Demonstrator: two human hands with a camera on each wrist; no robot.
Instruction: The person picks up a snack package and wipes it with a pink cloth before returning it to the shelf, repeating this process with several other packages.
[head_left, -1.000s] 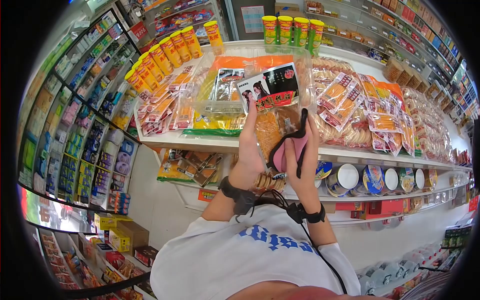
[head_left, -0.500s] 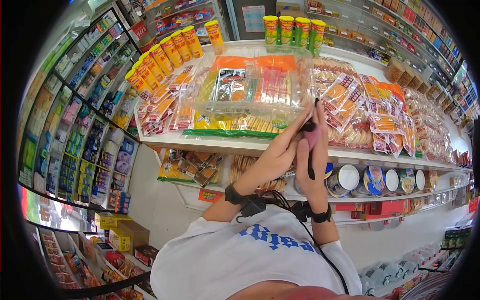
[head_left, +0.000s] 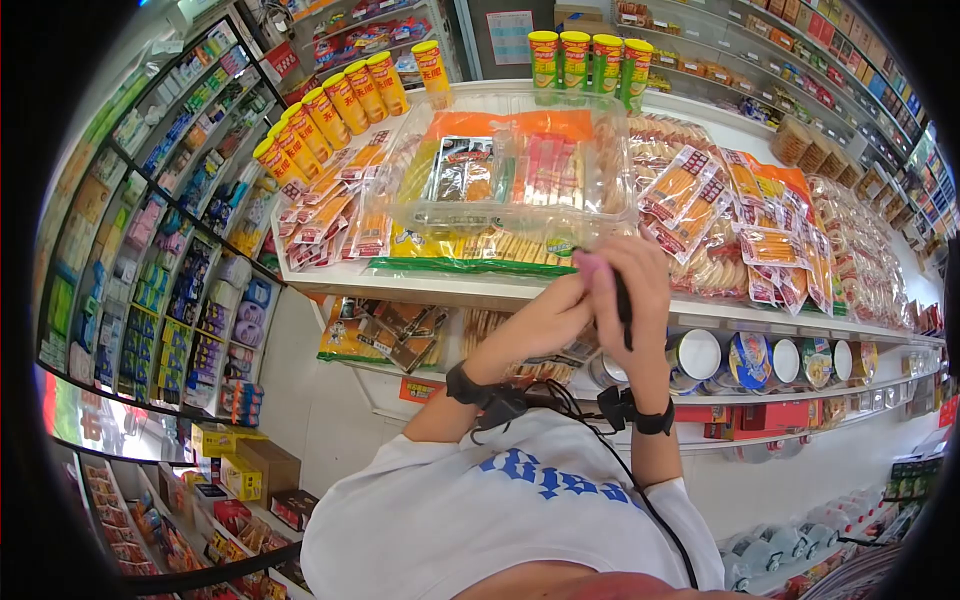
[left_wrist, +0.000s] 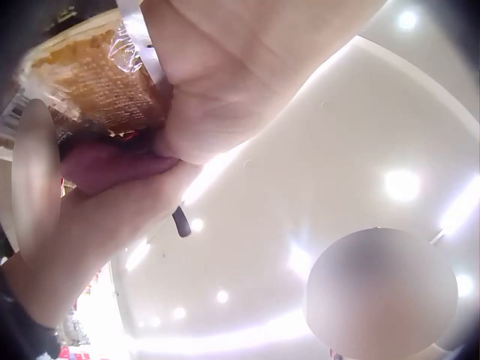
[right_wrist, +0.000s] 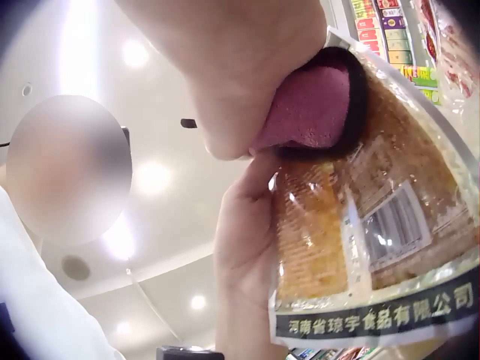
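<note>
My left hand (head_left: 558, 312) holds a flat snack packet (right_wrist: 375, 202), which has a clear window, a barcode and a black strip with white lettering. Brown food shows through the plastic, and in the head view the hands largely hide the packet. My right hand (head_left: 642, 285) grips a soft pink cloth (right_wrist: 311, 109) with thick black edging and lays it against the packet's surface. Both hands are close together in front of the display shelf's edge. From the left wrist, the pink cloth (left_wrist: 112, 166) appears between the hands, with the packet (left_wrist: 105, 79) behind it.
A clear plastic tray (head_left: 400, 212) of packaged snacks stands on the white display shelf (head_left: 450, 288). Yellow-lidded chip cans (head_left: 330, 110) line the back. Bagged snacks (head_left: 685, 200) are heaped to the right, and cup noodles (head_left: 697, 357) lie on the shelf below.
The packet's printed front, facing up over the tray earlier, has turned out of the head view. My hands came together, then drew back toward my body, the right hand turning over with the cloth.
</note>
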